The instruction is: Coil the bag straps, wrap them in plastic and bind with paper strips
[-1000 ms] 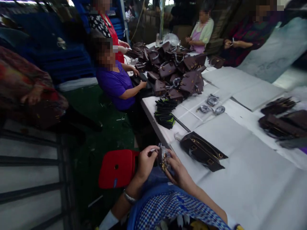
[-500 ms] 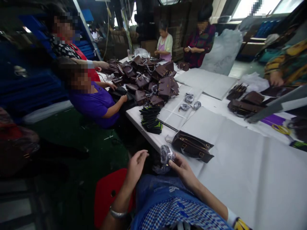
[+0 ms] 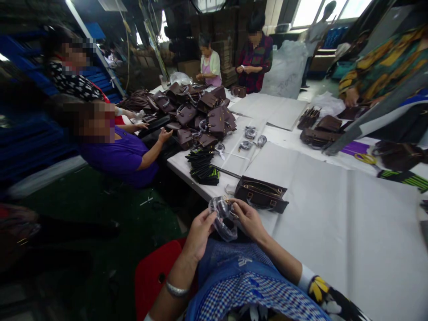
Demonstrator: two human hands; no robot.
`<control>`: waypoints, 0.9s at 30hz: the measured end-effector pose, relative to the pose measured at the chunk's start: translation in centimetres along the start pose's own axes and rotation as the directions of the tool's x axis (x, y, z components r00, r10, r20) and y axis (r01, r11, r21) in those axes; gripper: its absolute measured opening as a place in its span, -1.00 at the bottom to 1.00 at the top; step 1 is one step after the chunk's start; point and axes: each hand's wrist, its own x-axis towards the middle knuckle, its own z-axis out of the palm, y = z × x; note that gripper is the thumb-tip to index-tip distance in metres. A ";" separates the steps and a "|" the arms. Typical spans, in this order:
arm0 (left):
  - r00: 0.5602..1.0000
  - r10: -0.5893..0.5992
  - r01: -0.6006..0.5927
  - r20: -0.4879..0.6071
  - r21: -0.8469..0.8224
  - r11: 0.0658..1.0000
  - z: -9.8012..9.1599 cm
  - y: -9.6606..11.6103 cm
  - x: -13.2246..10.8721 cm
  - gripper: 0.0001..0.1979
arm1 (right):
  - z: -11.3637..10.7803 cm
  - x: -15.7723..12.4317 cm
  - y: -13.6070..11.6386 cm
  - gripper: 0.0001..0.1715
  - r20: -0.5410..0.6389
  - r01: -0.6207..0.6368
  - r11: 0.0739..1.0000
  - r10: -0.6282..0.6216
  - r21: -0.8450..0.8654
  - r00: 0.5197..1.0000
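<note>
Over my lap I hold a coiled bag strap (image 3: pixel 224 227) in clear plastic, with a gold-coloured metal clasp at its top. My left hand (image 3: pixel 200 234) pinches the left side of the coil. The fingers of my right hand (image 3: pixel 248 219) close on its right side by the clasp. Just beyond my right hand a dark brown handbag (image 3: pixel 262 192) lies on the table, its zipped top facing me and gold fittings on its side. Part of the strap is hidden behind my fingers.
A stack of black pieces with green marks (image 3: pixel 203 168) lies at the table edge. Beyond it are wrapped strap coils (image 3: pixel 246 145) and a heap of brown handbags (image 3: pixel 190 113). A person in purple (image 3: pixel 120 154) works at the left. A slanting grey post (image 3: pixel 363 122) stands right. A red stool (image 3: pixel 150 272) is below me.
My left hand has moved right and closed on the strap, which only my right hand held before. My right hand is now at the clasp. The view has shifted to the right.
</note>
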 end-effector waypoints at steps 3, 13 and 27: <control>0.995 -0.041 0.034 -0.095 -0.081 0.996 -1.4 1.8 -0.6 -0.62 | -0.1 -1.0 0.6 -0.57 -0.086 0.031 0.992 -0.042 -0.124 0.995; 0.957 -0.017 -0.077 0.289 0.312 0.947 -1.5 9.2 -3.1 -0.61 | 1.4 0.4 -5.6 -0.25 0.496 0.276 0.957 -0.283 0.089 0.821; 0.710 0.625 -0.186 -0.324 0.770 0.610 -12.4 19.7 -3.6 -0.72 | 0.2 -0.2 -2.4 -0.48 0.815 -0.335 0.931 0.081 0.143 0.574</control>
